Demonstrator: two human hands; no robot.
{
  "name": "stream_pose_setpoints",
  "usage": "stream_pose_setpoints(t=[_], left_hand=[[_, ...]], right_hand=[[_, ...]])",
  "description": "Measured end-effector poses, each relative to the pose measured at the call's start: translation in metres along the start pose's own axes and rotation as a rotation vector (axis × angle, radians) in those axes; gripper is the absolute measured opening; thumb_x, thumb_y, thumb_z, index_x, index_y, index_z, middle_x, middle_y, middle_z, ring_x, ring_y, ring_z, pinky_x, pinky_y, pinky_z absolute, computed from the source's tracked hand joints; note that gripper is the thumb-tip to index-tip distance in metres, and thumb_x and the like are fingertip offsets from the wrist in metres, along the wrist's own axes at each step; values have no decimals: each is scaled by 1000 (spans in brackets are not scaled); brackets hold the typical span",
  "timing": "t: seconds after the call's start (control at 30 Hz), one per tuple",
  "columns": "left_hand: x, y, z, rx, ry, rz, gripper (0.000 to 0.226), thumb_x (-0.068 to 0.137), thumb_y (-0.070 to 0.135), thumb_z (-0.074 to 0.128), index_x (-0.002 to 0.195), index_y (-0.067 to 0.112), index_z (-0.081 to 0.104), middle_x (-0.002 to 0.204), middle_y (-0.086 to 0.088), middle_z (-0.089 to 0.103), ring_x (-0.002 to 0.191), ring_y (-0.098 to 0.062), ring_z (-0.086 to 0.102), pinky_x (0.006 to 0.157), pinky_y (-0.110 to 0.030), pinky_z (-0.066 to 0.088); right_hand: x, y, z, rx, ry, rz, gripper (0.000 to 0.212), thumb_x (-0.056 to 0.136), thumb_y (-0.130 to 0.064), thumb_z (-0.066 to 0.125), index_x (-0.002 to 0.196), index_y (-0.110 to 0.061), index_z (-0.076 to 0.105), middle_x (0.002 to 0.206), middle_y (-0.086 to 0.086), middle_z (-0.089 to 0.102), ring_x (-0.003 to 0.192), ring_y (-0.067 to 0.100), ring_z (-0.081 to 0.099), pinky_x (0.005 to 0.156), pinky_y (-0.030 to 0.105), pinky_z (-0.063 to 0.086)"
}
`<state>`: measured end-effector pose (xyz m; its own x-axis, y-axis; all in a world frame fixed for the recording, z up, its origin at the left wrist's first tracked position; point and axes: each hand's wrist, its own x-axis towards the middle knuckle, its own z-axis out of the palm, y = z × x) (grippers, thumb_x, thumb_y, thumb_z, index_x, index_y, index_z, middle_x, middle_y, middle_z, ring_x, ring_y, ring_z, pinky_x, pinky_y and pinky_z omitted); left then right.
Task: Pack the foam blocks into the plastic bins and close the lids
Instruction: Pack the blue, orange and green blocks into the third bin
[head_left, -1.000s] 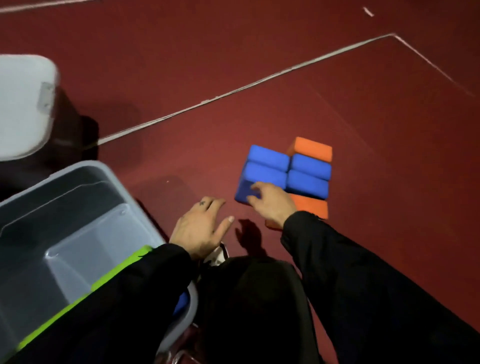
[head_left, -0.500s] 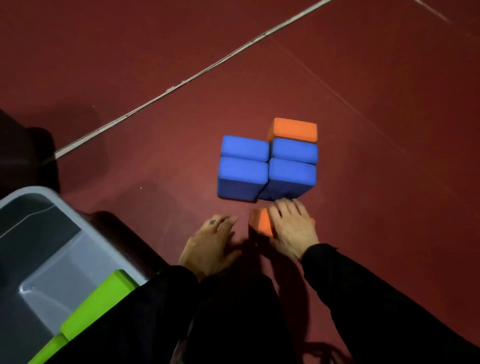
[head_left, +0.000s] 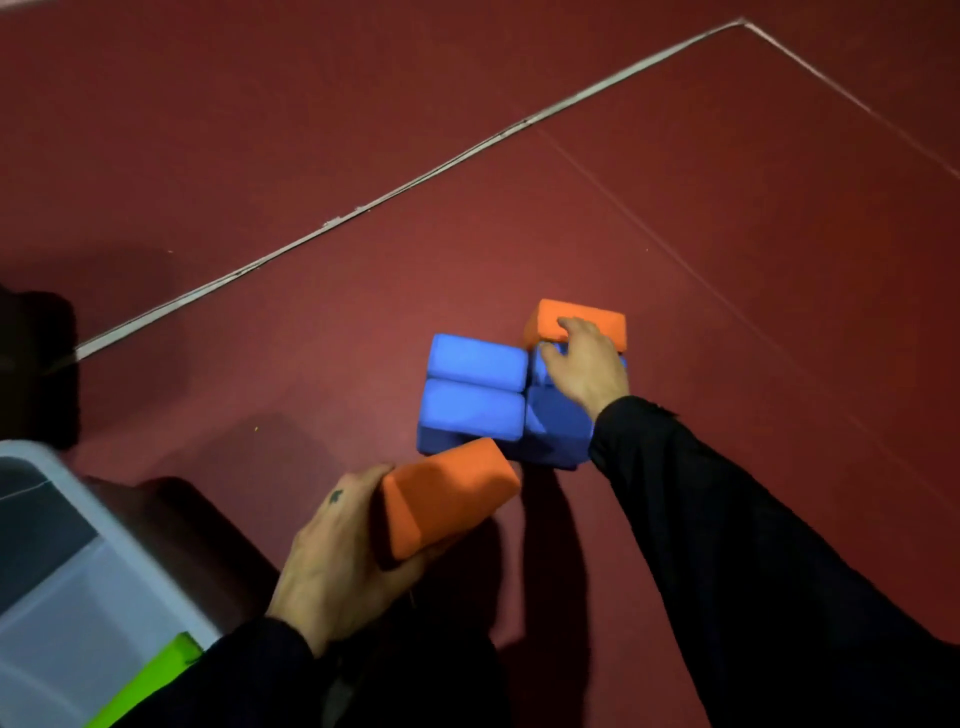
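left hand (head_left: 337, 566) is gripping an orange block (head_left: 447, 496) just off the floor (head_left: 311, 156) near the bin (head_left: 78, 571), right hand (head_left: 584, 366) is curling its fingers (head_left: 569, 325) onto the far orange block (head_left: 597, 318) behind the blue blocks (head_left: 475, 395).

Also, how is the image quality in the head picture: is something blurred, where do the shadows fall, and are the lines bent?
Head view: dim, warm light; the translucent plastic bin at lower left is smeared by motion blur; the left hand holding an orange foam block casts a dark shadow on the red floor toward the viewer; the white floor line looks nearly straight, so little distortion shows.
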<state>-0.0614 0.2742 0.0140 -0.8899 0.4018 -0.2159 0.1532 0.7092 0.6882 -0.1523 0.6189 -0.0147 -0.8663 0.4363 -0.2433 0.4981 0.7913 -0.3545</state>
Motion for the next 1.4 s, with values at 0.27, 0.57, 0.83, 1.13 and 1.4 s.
stream_pose_setpoints(t=[0.27, 0.57, 0.83, 1.13, 1.4], left_hand=[[11, -8, -5, -13, 59, 6, 92, 58, 61, 76, 140, 35, 42, 122, 24, 51, 111, -6, 60, 85, -25, 49], [17, -8, -10, -23, 52, -51, 95, 56, 59, 84, 138, 44, 39, 112, 36, 44, 108, -1, 58, 86, -20, 44], [-9, 8, -30, -31, 122, -42, 87, 59, 44, 88, 129, 48, 37, 109, 30, 45, 107, -12, 59, 85, -28, 41], [-102, -4, -104, 2, 483, 22, 91, 62, 46, 66, 144, 14, 40, 131, -9, 45, 119, -13, 42, 103, -32, 35], [-249, -78, -194, 207, 665, -208, 89, 61, 51, 64, 142, 19, 44, 131, -6, 54, 121, -32, 47, 104, -38, 34]], right_hand=[[86, 14, 11, -273, -113, -3, 84, 94, -43, 64, 162, -23, 19, 169, 10, 18, 155, 37, 16, 125, 52, 17], [99, 18, 5, -386, -79, -133, 83, 85, -59, 71, 148, -11, 45, 145, 18, 54, 131, 42, 51, 110, 53, 38], [38, -5, -51, -222, 94, -242, 83, 85, -64, 68, 148, -16, 45, 141, 16, 56, 125, 42, 52, 103, 49, 42], [-84, -110, -107, 26, 317, -466, 84, 74, -72, 64, 142, -24, 53, 132, 10, 58, 121, 35, 54, 104, 47, 44], [-222, -245, -81, 66, 165, -735, 84, 75, -73, 67, 142, -23, 54, 131, 8, 59, 123, 32, 55, 103, 43, 43]])
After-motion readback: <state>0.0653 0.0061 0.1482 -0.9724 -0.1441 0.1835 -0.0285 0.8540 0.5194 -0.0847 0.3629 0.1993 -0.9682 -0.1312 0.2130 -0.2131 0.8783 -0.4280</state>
